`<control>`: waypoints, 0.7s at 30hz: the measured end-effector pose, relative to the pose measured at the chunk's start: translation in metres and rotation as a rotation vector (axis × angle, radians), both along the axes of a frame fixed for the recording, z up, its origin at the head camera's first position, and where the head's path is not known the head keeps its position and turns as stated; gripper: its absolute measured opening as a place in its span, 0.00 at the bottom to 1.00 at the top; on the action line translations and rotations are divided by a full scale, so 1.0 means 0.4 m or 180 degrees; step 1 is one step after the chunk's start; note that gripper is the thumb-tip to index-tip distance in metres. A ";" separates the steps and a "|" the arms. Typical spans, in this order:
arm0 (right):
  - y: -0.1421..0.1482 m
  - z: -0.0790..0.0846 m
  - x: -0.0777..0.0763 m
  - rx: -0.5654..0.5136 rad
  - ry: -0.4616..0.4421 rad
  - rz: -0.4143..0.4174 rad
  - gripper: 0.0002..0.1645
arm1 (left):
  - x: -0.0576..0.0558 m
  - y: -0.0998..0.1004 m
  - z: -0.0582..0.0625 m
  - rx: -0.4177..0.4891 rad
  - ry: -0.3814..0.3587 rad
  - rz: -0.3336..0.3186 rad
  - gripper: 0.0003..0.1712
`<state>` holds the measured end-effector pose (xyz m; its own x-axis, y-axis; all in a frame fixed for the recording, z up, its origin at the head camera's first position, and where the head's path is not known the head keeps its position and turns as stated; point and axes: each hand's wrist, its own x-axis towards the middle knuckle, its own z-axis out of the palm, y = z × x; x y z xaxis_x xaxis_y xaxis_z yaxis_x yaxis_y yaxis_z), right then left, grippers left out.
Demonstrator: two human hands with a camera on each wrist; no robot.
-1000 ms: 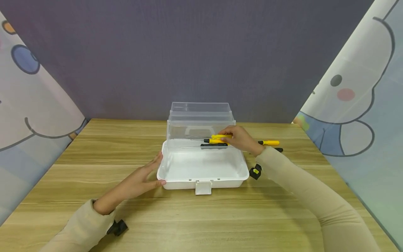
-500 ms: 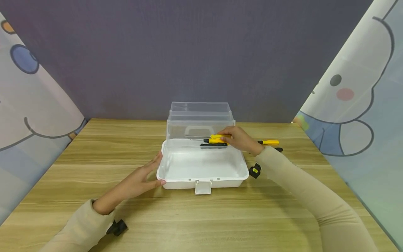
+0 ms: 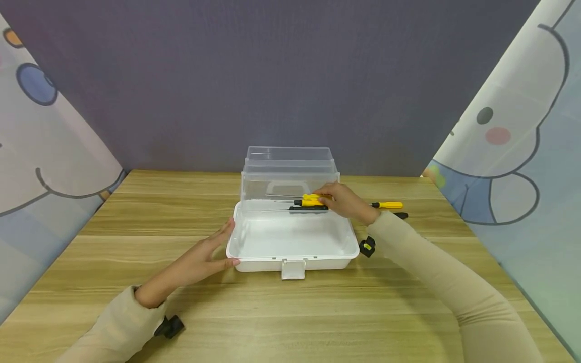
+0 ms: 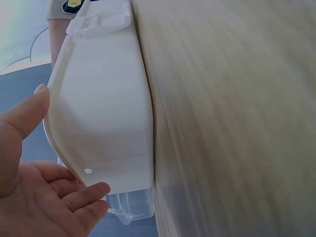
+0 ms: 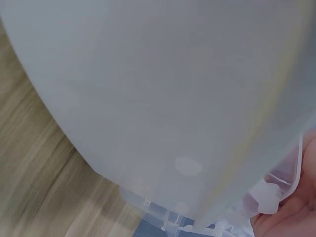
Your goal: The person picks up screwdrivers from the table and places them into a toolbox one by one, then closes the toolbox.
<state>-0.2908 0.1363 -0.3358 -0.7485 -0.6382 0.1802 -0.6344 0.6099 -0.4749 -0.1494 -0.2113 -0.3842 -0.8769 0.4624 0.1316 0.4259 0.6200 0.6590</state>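
A white plastic case (image 3: 290, 264) stands on the table with its clear lid (image 3: 289, 164) raised at the back. My left hand (image 3: 192, 266) rests against the case's left end, thumb at the front corner and fingers along the side, fairly straight. At the back right of the case, my right hand (image 3: 348, 201) pinches a yellow-handled screwdriver (image 3: 310, 197), its thin shaft pointing left. Just in front lie another yellow screwdriver (image 3: 305, 202) with a black collar and a black-handled screwdriver (image 3: 301, 209). My right fingertips are partly hidden; the right wrist view mostly shows the white case wall (image 5: 148, 98).
To the right of the case lies a yellow-handled screwdriver (image 3: 389, 205), and a black handle (image 3: 401, 216) shows beside my sleeve. A white latch (image 3: 293, 270) hangs at the case's front. A dark panel (image 3: 290, 85) rises behind the wooden table (image 3: 290, 322).
The screwdriver pinched in my right hand has shifted slightly left, its shaft showing further out. My left hand and the case have stayed in place.
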 end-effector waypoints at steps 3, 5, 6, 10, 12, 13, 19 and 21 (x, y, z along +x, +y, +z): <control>0.001 -0.001 0.000 0.0001 -0.0025 -0.0009 0.16 | -0.001 0.000 0.000 -0.0007 0.0004 0.0003 0.51; 0.002 -0.002 -0.001 -0.0013 -0.0027 -0.0007 0.16 | -0.001 0.000 0.000 -0.0003 0.0001 0.0004 0.51; 0.002 -0.002 -0.001 -0.0024 -0.0028 -0.0010 0.16 | -0.001 0.000 0.000 0.0002 0.0000 0.0003 0.51; 0.001 -0.001 0.000 -0.0046 -0.0029 -0.0052 0.16 | -0.001 0.000 0.000 0.0000 0.0009 0.0004 0.51; 0.001 0.000 0.001 -0.0036 -0.0025 -0.0073 0.16 | -0.001 -0.001 0.000 -0.0011 0.0021 0.0005 0.51; 0.001 0.000 0.002 -0.0028 -0.0011 -0.0079 0.16 | -0.001 -0.001 0.000 -0.0019 0.0029 0.0005 0.51; 0.001 -0.005 0.004 -0.0047 0.0064 -0.0072 0.16 | 0.000 -0.001 0.000 -0.0033 0.0042 0.0003 0.51; 0.002 -0.006 0.005 -0.0078 0.0083 -0.0065 0.16 | 0.001 -0.001 0.000 -0.0023 0.0037 0.0000 0.51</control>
